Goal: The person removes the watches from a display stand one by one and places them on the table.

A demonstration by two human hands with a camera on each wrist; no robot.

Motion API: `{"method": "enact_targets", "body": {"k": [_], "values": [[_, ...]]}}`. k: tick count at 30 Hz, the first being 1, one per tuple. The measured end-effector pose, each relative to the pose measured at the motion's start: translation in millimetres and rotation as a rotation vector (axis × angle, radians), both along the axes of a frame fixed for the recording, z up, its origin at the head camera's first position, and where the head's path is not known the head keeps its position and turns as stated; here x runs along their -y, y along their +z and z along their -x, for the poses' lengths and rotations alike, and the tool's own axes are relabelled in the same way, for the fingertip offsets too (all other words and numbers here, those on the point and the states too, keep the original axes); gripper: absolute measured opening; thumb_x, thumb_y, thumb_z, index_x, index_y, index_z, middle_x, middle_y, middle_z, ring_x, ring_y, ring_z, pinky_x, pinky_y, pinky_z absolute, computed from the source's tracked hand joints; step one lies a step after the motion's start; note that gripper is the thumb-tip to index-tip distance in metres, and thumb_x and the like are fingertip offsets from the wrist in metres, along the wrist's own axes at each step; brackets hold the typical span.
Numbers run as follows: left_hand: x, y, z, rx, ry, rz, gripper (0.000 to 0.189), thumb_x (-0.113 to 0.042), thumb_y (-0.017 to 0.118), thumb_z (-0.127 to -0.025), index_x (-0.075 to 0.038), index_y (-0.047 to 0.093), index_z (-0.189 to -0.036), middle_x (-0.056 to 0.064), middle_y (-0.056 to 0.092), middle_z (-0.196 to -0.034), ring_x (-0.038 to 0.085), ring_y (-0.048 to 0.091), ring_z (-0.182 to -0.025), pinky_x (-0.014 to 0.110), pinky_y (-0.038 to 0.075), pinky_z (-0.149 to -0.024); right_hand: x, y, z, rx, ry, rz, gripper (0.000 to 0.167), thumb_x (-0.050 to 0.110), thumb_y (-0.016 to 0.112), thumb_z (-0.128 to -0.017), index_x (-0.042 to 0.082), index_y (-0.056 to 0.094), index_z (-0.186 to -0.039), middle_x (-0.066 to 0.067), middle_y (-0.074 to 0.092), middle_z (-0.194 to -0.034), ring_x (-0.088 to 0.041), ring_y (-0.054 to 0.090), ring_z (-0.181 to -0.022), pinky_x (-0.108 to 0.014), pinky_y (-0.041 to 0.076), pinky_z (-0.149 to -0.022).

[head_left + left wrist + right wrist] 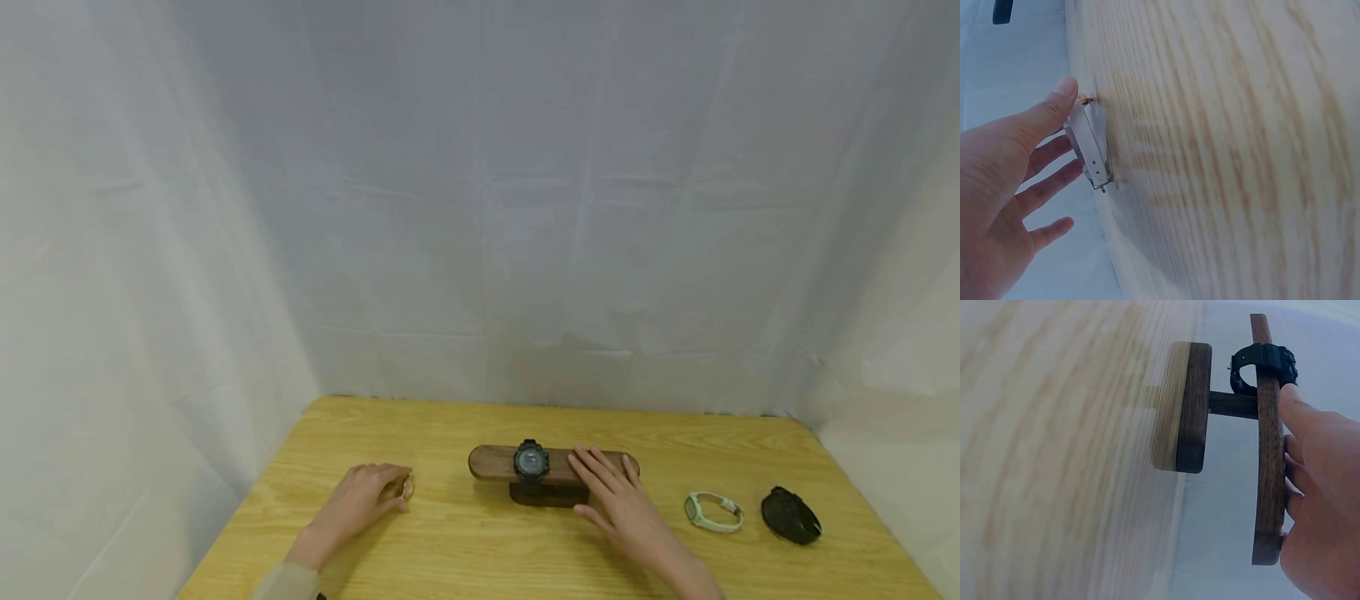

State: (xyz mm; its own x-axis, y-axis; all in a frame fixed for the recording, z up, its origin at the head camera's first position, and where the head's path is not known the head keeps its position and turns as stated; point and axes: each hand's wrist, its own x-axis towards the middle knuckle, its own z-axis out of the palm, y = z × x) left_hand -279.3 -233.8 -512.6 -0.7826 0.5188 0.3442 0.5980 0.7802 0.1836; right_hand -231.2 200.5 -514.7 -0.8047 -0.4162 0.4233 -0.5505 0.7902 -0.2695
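My left hand [358,502] pinches a small watch [408,487] between thumb and fingers at the left of the table. In the left wrist view this watch [1089,142] shows a white strap with holes and a buckle, close over the wood. A dark wooden watch stand [491,463] is in the middle, its long bar raised on a post above a base. Strapped round the bar is a black digital watch [531,461]. My right hand [626,510] rests on the bar's right part, fingers extended, thumb near the black watch [1264,359] in the right wrist view.
Right of the stand, a pale green watch [714,512] lies on the wooden table [480,558], with a black watch [790,515] beyond it. White curtains [480,250] hang around the back and both sides.
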Motion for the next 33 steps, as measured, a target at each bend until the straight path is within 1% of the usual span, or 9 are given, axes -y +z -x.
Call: {"method": "enact_targets", "body": {"k": [11,15,17,18,21,24,28,30,33], "values": [[-1.5,3.6,-1.8,-0.042,-0.026,-0.038,0.046,-0.026,0.083,-0.082,-0.004,0.072,-0.121,0.01,0.075,-0.113,0.027,0.072,-0.1,0.05,0.056,-0.092,-0.8,0.5,-1.4,0.014,0.0,0.007,0.072,0.027,0.074,-0.092,0.01,0.042,-0.155,-0.008,0.035,-0.162,-0.038,0.034,-0.147,-0.074,0.02,-0.114],[-7.1,8.0,-2.7,-0.045,-0.02,-0.069,0.039,-0.021,0.08,-0.088,-0.005,0.072,-0.122,0.009,0.075,-0.115,0.027,0.071,-0.103,0.051,0.056,-0.093,-1.1,0.9,-2.1,0.031,0.001,0.012,0.072,0.027,0.074,-0.093,0.011,0.041,-0.156,-0.008,0.034,-0.163,-0.037,0.033,-0.148,-0.074,0.018,-0.115],[-12.1,10.9,-2.1,-0.048,-0.019,-0.083,0.037,-0.02,0.079,-0.089,-0.007,0.072,-0.123,0.008,0.075,-0.115,0.027,0.071,-0.103,0.05,0.056,-0.093,-1.1,0.9,-2.1,0.034,0.001,0.011,0.072,0.027,0.073,-0.093,0.011,0.041,-0.156,-0.008,0.033,-0.163,-0.037,0.032,-0.148,-0.074,0.018,-0.115],[-15.2,12.5,-1.5,-0.052,-0.018,-0.088,0.038,-0.02,0.079,-0.089,-0.007,0.071,-0.124,0.008,0.075,-0.115,0.026,0.071,-0.103,0.049,0.056,-0.093,-1.1,1.0,-2.0,0.034,0.0,0.011,0.073,0.027,0.073,-0.093,0.012,0.04,-0.156,-0.007,0.033,-0.163,-0.037,0.032,-0.148,-0.074,0.018,-0.115],[-27.1,17.1,1.9,-0.103,-0.031,-0.115,0.043,-0.02,0.081,-0.086,-0.008,0.07,-0.125,0.008,0.075,-0.115,0.025,0.071,-0.102,0.048,0.057,-0.092,-1.1,0.7,-1.5,0.024,0.002,0.013,0.073,0.027,0.074,-0.093,0.011,0.041,-0.156,-0.007,0.033,-0.163,-0.037,0.033,-0.148,-0.073,0.018,-0.115],[-42.8,23.2,4.9,-0.146,-0.043,-0.147,0.047,-0.022,0.082,-0.085,-0.01,0.069,-0.128,0.008,0.074,-0.119,0.027,0.07,-0.107,0.049,0.056,-0.095,-1.0,0.6,-1.1,0.014,0.0,0.012,0.073,0.027,0.074,-0.092,0.011,0.041,-0.156,-0.006,0.033,-0.163,-0.037,0.034,-0.147,-0.073,0.018,-0.115],[-64.7,35.4,5.2,-0.121,-0.047,-0.17,0.052,-0.027,0.079,-0.088,-0.011,0.064,-0.135,0.008,0.069,-0.129,0.028,0.066,-0.116,0.051,0.05,-0.104,-1.2,0.7,-0.4,0.021,0.005,0.012,0.072,0.027,0.074,-0.093,0.01,0.042,-0.155,-0.006,0.033,-0.163,-0.037,0.033,-0.148,-0.073,0.018,-0.115],[-75.0,39.9,7.1,-0.116,-0.058,-0.167,0.056,-0.03,0.078,-0.088,-0.011,0.062,-0.138,0.008,0.068,-0.132,0.028,0.065,-0.118,0.05,0.05,-0.105,-1.1,1.4,-0.6,0.03,0.009,0.012,0.073,0.027,0.073,-0.093,0.012,0.04,-0.156,-0.006,0.032,-0.164,-0.037,0.033,-0.148,-0.073,0.018,-0.115],[-91.2,43.6,11.9,-0.157,-0.093,-0.141,0.062,-0.035,0.079,-0.086,-0.008,0.061,-0.138,0.009,0.067,-0.133,0.028,0.066,-0.118,0.048,0.052,-0.103,-0.3,2.5,-0.9,0.037,0.012,0.011,0.073,0.028,0.073,-0.094,0.013,0.039,-0.157,-0.005,0.032,-0.164,-0.037,0.032,-0.148,-0.073,0.018,-0.116]]}}
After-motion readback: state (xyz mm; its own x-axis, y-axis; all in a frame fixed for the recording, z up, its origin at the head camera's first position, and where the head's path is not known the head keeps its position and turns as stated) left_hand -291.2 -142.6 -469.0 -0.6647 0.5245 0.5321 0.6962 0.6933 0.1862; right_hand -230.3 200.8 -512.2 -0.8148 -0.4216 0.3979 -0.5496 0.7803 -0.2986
